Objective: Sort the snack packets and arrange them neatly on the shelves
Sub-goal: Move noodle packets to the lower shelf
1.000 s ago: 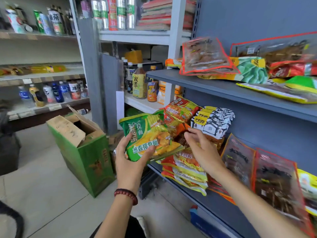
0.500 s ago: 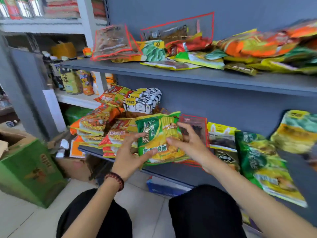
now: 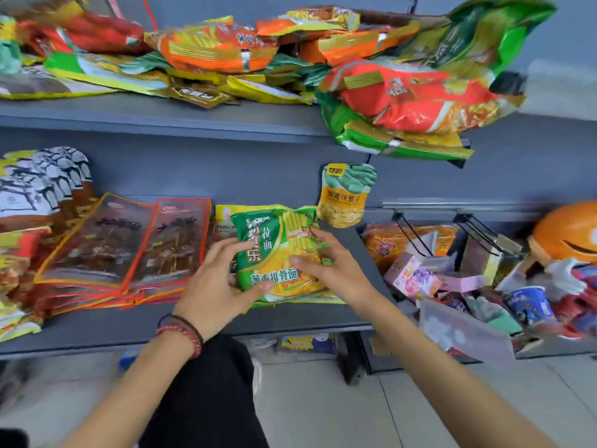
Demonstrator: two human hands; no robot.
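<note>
At the near edge of the view, two bare forearms extended toward the shelving, and a red beaded bracelet [image 3: 182, 337] circled the left wrist. Beyond it, the left hand [image 3: 213, 286] gripped the left border of a green plastic noodle packet printed with yellow noodles [image 3: 274, 250], thumb across the lower front and fingers curled behind the edge. The right hand [image 3: 332, 270] pinched the packet's right side, thumb laid on the front and index finger stretched toward the top corner. The packet thus lay between the two hands, face-up over the grey metal lower shelf [image 3: 97, 331]. Yellow-green edges showed beneath it, which we took for like packets; whether it rested on them or hung just above, we could not tell. Just left of it lay clear red-edged flat packets of dark snack [image 3: 129, 244] in an overlapping row, a part we judged already sorted. Behind the green packet, a small yellow-and-teal pouch [image 3: 347, 195] showed against the back panel; hung or standing, we could not tell. Farthest, on the grey upper shelf [image 3: 161, 119], a loose heap of orange, red and green packets [image 3: 403, 92] spilled over the front lip. We judged the task partly done: this packet was being seated, and the upper heap remained to sort.
</note>
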